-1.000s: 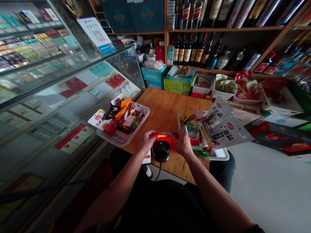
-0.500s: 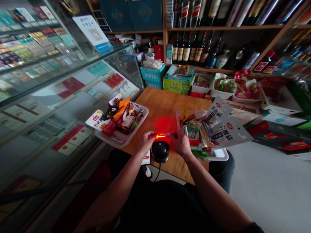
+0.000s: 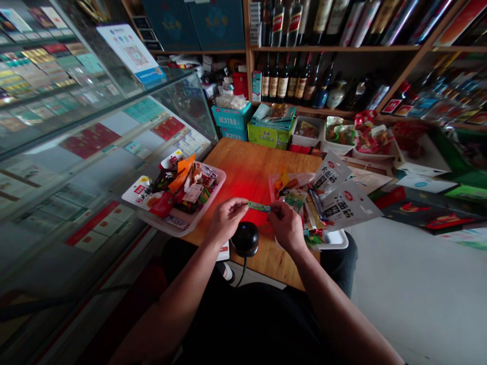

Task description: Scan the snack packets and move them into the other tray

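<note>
A slim green pack of chewing gum (image 3: 259, 206) is stretched level between my two hands. My left hand (image 3: 229, 218) pinches its left end, while the fingers of my right hand (image 3: 286, 223) are closed on its right end. Just below the pack stands a round black barcode scanner (image 3: 244, 239) with a cable, casting red light on the wooden table (image 3: 243, 157). Right beside my right hand is a white basket (image 3: 340, 240) of mixed snack packets. To the left lies another pale basket (image 3: 198, 219) heaped with snack packets.
A glass display counter (image 3: 125, 109) runs along the left. Boxes, among them a green box (image 3: 266, 136), and tubs of snacks line the table's far side below shelves of bottles (image 3: 283, 83). Large grey snack bags (image 3: 344, 208) stick out over the right basket.
Both hands have lifted the gum pack slightly up and away from the scanner. The red glow that lit the pack now falls on the table behind it. The view has shifted a little.
</note>
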